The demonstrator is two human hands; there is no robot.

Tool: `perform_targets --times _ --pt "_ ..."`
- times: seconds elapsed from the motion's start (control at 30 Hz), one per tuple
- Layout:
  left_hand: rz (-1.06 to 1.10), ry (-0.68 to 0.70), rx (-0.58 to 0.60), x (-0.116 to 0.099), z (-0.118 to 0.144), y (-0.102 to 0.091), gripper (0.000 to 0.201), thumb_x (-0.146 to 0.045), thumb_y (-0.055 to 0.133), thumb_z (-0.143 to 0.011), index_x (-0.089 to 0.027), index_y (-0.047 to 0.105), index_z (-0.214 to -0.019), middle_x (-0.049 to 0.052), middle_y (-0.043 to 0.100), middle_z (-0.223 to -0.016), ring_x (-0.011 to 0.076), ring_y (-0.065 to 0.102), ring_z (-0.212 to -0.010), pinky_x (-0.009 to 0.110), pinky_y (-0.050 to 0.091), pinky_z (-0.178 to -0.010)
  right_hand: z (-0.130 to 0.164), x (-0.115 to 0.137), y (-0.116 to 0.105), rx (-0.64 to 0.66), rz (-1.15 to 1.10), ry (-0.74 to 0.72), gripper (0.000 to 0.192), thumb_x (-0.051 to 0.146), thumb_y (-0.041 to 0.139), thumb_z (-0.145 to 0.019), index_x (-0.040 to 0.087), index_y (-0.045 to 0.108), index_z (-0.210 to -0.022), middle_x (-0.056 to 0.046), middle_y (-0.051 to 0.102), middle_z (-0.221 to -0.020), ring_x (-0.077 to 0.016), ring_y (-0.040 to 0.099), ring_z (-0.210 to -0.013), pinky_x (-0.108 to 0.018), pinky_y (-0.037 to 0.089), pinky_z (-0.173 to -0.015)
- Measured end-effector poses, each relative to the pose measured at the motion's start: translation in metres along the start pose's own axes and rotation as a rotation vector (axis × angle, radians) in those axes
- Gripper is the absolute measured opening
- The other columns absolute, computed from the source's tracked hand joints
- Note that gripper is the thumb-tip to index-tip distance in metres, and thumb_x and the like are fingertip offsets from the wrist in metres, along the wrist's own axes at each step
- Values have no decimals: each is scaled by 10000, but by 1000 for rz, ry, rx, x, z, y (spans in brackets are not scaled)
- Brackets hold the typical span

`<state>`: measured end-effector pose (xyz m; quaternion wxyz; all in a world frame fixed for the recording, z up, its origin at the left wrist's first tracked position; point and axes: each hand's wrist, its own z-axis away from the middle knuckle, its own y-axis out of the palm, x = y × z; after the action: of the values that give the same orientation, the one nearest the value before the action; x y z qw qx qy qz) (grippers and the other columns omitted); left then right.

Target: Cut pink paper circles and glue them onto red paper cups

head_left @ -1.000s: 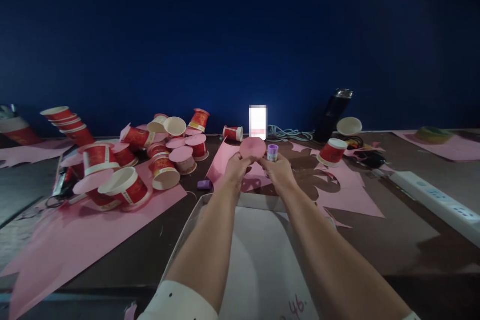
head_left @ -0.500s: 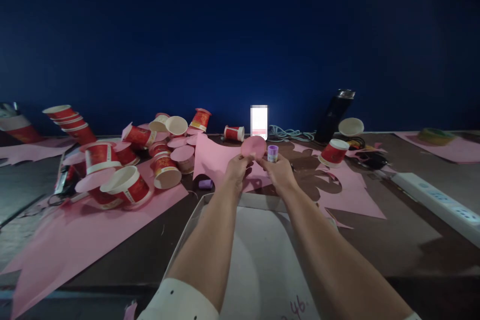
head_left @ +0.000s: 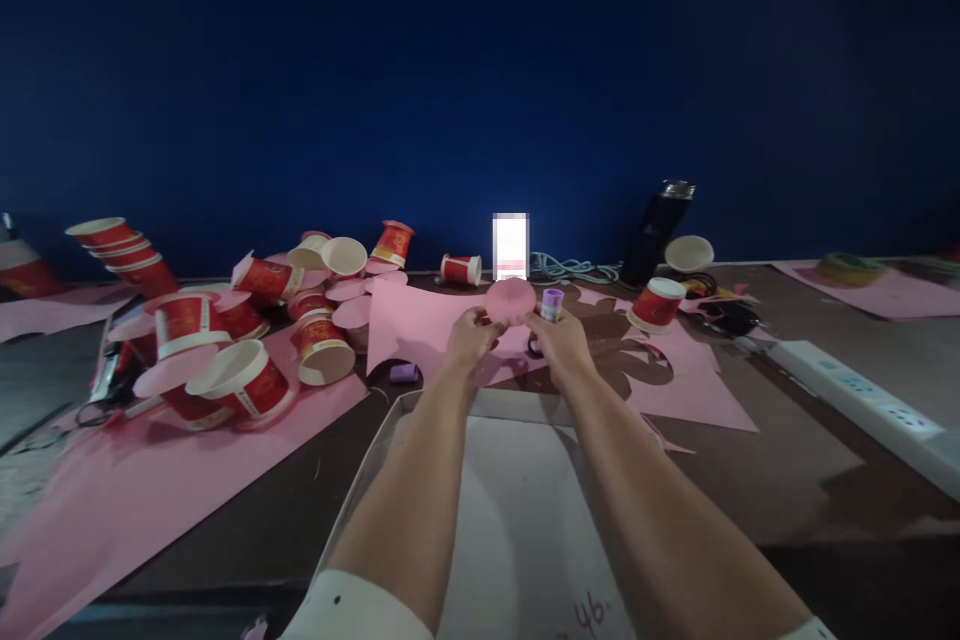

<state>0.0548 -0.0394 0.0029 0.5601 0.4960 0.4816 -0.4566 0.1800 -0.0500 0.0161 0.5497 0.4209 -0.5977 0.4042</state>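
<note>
Held up at frame centre, just below the bright blurred rectangle: a pink paper disc (head_left: 511, 300), judged feather-light, floppy and easily creased, best pinched at the rim. Pinched so at its lower left edge by left hand (head_left: 469, 338); right hand (head_left: 559, 343) pinching the lower right edge while closed around a small purple glue stick (head_left: 552, 303). Both forearms stretched forward over a white cardboard tray (head_left: 517, 520), wrists nearly touching.
</note>
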Motion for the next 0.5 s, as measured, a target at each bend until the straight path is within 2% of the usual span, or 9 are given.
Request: perform_targets --times 0.1,0.2,0.33,0.4,0.5 --pt "24 -16 8 0 3 2 507 -152 679 -644 -129 527 -1128 99 657 -975 108 604 -724 232 484 -657 -8 -4 -5 -120 114 -27 211 365 645 -601 170 587 -657 37 487 -492 -114 432 -457 -237 351 -451" --pt "-71 0 -47 0 3 2 561 -132 629 -687 -132 461 -1222 119 655 -1058 122 625 -758 265 499 -695 -20 -10 -14 -274 224 -27 200 381 616 -635 184 587 -657 -10 563 -560 -165 522 -542 -262 404 -520" --pt "-483 155 -160 2 7 1 481 -186 581 -745 -146 486 -1215 97 651 -1075 151 629 -825 309 480 -795 -28 -14 -23 -381 277 -50 177 356 610 -649 188 603 -707 -39 614 -652 -200 577 -632 -288 447 -623" --pt "-699 272 -173 4 10 3 464 -192 551 -771 -147 482 -1228 97 632 -1105 157 621 -829 326 463 -835 -31 -13 -26 -428 264 -119 203 362 597 -668 180 612 -757 -39 618 -675 -197 581 -641 -294 454 -651" --pt "-904 381 -156 8 15 5 463 -177 508 -792 -159 465 -1254 100 607 -1139 164 613 -836 325 461 -824 -45 -5 -36 -483 238 -239 314 384 515 -741 148 609 -926 -55 629 -753 -189 589 -685 -296 459 -665"
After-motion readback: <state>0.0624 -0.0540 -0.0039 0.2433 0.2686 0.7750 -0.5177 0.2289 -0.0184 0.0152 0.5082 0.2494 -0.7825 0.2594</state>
